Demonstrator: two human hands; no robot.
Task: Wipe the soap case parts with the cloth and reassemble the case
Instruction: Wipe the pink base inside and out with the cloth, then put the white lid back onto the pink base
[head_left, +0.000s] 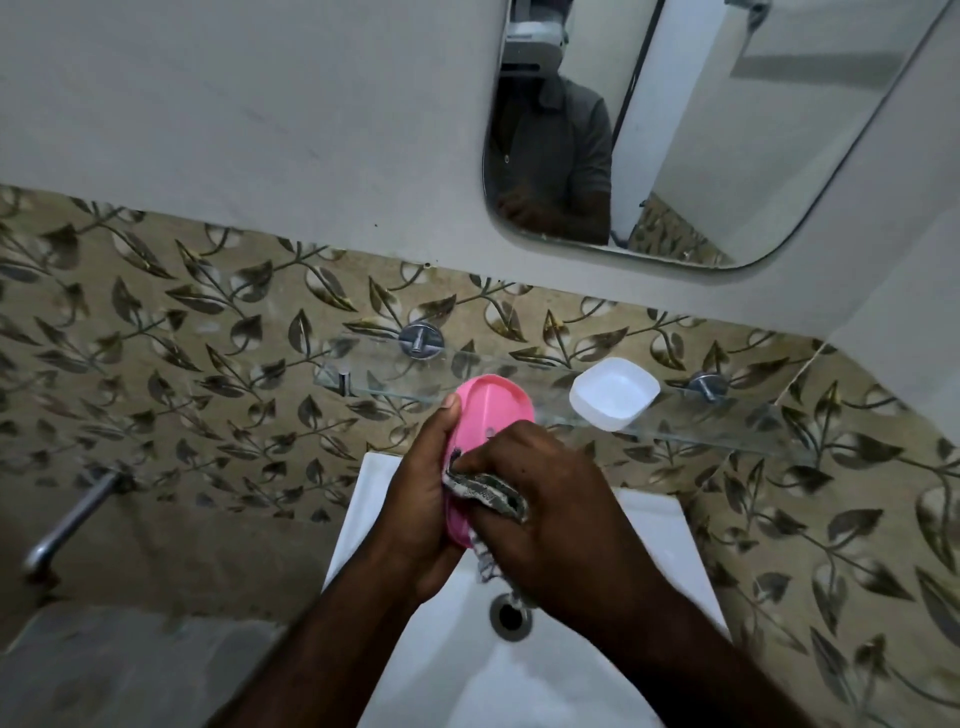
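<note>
My left hand (421, 499) grips a pink soap case part (493, 410) by its left edge and holds it tilted above the sink. A checked cloth (488, 493) is bunched in my right hand (550, 504), which presses it against the pink part's lower inside. The cloth's loose end hangs down toward the drain. A white soap case part (613, 392) lies with its hollow side up on the glass shelf (701, 436), to the right of my hands. The lower half of the pink part is hidden by my hands and the cloth.
A white sink (649, 535) with a round drain (511, 616) lies below my hands. A metal tap (72, 519) sticks out of the tiled wall at the left. A mirror (727, 130) hangs above the shelf, and two metal brackets fix the shelf to the wall.
</note>
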